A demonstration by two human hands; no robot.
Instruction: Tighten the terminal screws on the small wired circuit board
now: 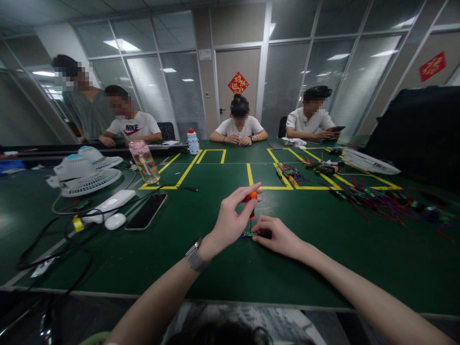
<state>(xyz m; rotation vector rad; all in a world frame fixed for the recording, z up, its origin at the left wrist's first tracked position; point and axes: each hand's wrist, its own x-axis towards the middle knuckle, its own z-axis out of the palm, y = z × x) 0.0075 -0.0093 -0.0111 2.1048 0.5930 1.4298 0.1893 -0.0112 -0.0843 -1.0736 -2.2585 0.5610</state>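
Observation:
My left hand (230,221), with a watch on the wrist, pinches the orange handle of a small screwdriver (252,197) held upright, tip down. Below the tip lies a small green circuit board (247,234) on the green table (201,258). My right hand (278,235) rests on the table and its fingertips pinch a small dark part at the board's right end. Both hands are closed, a little ahead of the table's near edge.
A black phone (146,211), white mouse (115,221), white power pack and tangled cables lie to the left, with two desk fans (84,175) and a pink bottle (144,162). Piles of wired boards (381,199) spread at right. Several people sit or stand at the far side.

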